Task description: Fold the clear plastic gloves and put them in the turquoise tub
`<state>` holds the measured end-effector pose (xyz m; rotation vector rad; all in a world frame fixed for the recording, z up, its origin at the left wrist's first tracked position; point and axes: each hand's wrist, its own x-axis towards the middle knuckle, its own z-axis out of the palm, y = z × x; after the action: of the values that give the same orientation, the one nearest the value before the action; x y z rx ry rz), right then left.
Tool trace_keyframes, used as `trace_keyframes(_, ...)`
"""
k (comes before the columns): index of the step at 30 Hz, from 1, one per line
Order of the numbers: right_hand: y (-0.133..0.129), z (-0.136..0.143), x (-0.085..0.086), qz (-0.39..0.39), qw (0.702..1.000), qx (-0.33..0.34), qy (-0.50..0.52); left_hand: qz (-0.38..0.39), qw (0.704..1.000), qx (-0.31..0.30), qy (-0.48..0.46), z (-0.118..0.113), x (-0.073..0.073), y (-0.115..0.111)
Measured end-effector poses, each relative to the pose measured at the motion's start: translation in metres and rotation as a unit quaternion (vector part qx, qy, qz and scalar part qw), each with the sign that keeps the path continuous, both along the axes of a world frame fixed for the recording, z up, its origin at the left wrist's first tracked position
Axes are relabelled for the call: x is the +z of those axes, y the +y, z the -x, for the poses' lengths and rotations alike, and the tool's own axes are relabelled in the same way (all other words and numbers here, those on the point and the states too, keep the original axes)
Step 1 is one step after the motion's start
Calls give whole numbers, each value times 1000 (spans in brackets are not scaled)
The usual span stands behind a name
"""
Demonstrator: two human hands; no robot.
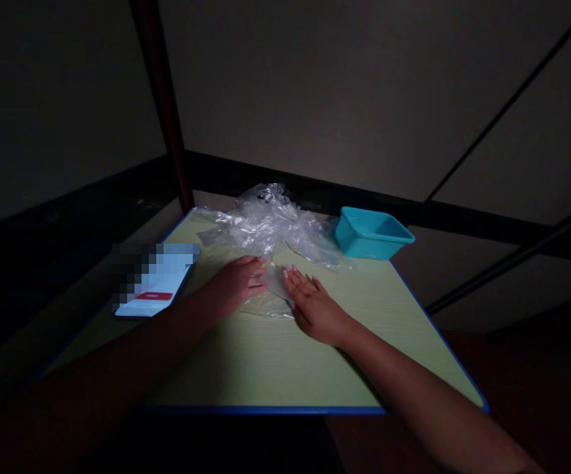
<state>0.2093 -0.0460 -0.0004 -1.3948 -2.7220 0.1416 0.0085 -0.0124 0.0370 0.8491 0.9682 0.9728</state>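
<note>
Unclenched and gripping nothing visible, my left hand [238,286] and right hand [317,308] rested at either side of the near end of some clear plastic [272,220] on the table [265,368]. Between them that end lay mostly flat, so this much looked done; beyond, the rest was a crumpled, unspread heap toward the far edge, near the teal basin [374,247]. Whether it was one piece I couldn't tell

I've got a pale, blue-edged desk [245,368] on my feed. On it, clear plastic [278,220] lies flat between my fingers [299,283] and bunches up beyond them; a phone [159,283] sits to their left, a tub [369,247] beyond, rightward.
</note>
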Motion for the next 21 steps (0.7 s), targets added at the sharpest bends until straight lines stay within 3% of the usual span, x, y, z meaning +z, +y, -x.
trace_keyframes(5,-1,-1,0,-7,1000,18,-1,11,999,-33,35,3,1,2)
trace_keyframes(13,-3,-1,4,-18,999,36,-12,-29,998,-5,50,-3,-11,6)
trace_keyframes(17,-5,0,7,-1,999,53,-11,-89,989,-25,120,0,-15,7)
trace_keyframes(21,-4,0,7,8,998,56,-5,-201,952,-47,228,5,-16,8)
